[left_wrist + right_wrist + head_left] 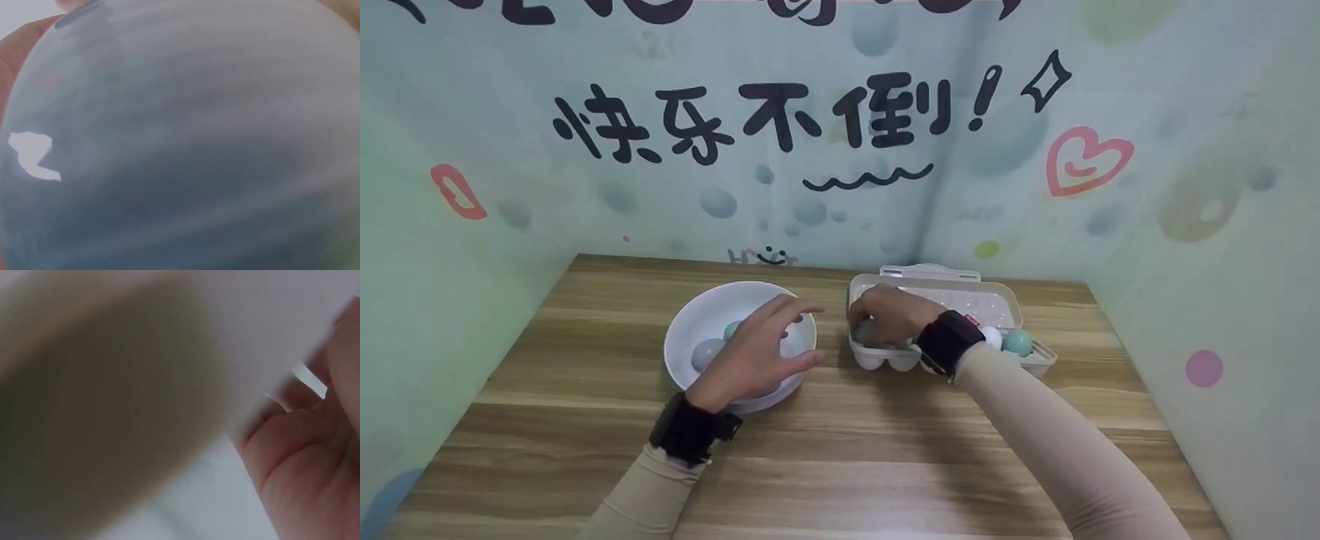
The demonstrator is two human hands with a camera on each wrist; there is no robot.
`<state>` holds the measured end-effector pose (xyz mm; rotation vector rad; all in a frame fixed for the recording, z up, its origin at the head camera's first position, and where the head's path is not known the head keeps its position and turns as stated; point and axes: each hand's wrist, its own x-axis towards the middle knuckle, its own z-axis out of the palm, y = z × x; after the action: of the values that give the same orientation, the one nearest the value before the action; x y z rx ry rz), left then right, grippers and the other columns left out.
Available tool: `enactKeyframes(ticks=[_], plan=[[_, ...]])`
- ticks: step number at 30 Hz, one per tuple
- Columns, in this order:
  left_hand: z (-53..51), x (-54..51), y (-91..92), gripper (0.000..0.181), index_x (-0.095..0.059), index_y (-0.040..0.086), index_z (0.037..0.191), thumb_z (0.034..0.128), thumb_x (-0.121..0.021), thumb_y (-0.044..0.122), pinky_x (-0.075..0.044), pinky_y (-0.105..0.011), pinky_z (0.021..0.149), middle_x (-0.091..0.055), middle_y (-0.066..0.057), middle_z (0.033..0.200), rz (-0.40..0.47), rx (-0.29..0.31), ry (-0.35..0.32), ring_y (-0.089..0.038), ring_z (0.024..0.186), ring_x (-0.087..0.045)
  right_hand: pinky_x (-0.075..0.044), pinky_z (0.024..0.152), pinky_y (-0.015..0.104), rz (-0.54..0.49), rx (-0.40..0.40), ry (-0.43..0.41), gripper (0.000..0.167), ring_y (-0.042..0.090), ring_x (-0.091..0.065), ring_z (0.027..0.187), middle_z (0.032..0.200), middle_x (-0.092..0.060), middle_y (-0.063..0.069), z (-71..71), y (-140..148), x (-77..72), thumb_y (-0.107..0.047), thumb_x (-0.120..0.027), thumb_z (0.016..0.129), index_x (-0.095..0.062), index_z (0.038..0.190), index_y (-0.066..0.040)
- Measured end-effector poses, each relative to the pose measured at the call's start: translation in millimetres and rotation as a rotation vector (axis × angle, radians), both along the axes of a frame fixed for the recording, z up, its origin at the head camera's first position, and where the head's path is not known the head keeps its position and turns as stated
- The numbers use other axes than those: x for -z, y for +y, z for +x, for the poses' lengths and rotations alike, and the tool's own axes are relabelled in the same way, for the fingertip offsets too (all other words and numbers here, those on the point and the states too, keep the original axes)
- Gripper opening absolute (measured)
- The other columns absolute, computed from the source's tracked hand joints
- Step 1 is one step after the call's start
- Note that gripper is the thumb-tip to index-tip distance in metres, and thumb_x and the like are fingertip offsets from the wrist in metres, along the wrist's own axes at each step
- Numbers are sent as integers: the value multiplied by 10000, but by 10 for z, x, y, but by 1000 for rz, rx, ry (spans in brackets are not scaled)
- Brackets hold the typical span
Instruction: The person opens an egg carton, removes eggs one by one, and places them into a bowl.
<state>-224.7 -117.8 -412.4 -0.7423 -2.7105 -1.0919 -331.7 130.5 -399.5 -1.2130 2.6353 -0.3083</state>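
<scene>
My left hand (757,349) hovers over a white bowl (679,322), its fingers apart and holding nothing. In the bowl lie a grey-blue egg (706,352) and a green egg (731,329), partly covered by that hand. At the left end of a lidded egg carton (874,361), my right hand (896,311) has its fingers curled round a green egg (867,334). A white egg (992,337) and another green egg (1018,343) sit at the carton's right end. Its middle is hidden by my right hand and wrist.
The carton's lid (997,309) stands raised at the back. Bowl and carton stand side by side on a wood-grain table (840,465). A printed cloth wall (825,217) closes off the back and both sides. The bowl's side (180,140) fills the left wrist view.
</scene>
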Motion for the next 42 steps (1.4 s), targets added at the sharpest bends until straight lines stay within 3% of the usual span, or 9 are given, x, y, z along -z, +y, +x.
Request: enactKeyframes(ticks=[5,10,16,22,29,33,42], plan=[[1,14,-13,562,-610,176,1447,946,-820,320,-578,-384,991,-625,-65,1370,7,-11,22,-235,1229,-625,-570,824,371,-90,72,19,203,207,-643,882,986,-765,50,39,69,-82,-30,-829,849,-803,1047,-67],[-12,8,0,552,-631,135,1422,924,-840,250,-596,-379,953,-641,-35,1338,49,-16,95,-227,1188,-644,-577,829,419,-271,57,127,206,239,-661,908,991,-753,69,146,218,-263,-52,-855,857,-778,1048,-43],[-5,-17,58,571,-631,120,1419,902,-859,200,-606,-330,932,-653,-21,1324,94,-42,123,-186,1174,-649,-631,871,435,-539,145,82,255,235,-731,978,1077,-734,69,393,362,-354,-130,-861,902,-746,1115,-48],[17,-14,148,587,-637,118,1394,872,-895,191,-608,-272,913,-650,-32,1296,139,-59,138,-173,1155,-644,-641,866,358,-705,234,37,279,197,-747,994,1094,-719,34,674,354,-291,-164,-857,915,-716,1140,-77],[51,31,245,584,-630,95,1346,853,-919,216,-603,-238,904,-645,-37,1268,166,6,197,-191,1130,-664,-641,855,329,-862,266,-44,306,195,-758,980,1118,-707,56,911,230,-181,-180,-862,914,-701,1152,-75],[74,39,280,570,-629,104,1323,852,-922,237,-602,-244,909,-647,-39,1243,167,39,215,-210,1124,-660,-644,850,339,-910,302,-82,308,211,-755,980,1117,-709,61,994,179,-110,-191,-868,907,-701,1143,-85],[98,59,333,496,-654,110,1271,859,-914,206,-599,-228,897,-654,-1,1204,209,102,245,-106,1118,-656,-645,857,376,-980,345,-180,321,282,-739,1009,1144,-689,115,1077,141,32,-175,-873,900,-681,1129,-57]])
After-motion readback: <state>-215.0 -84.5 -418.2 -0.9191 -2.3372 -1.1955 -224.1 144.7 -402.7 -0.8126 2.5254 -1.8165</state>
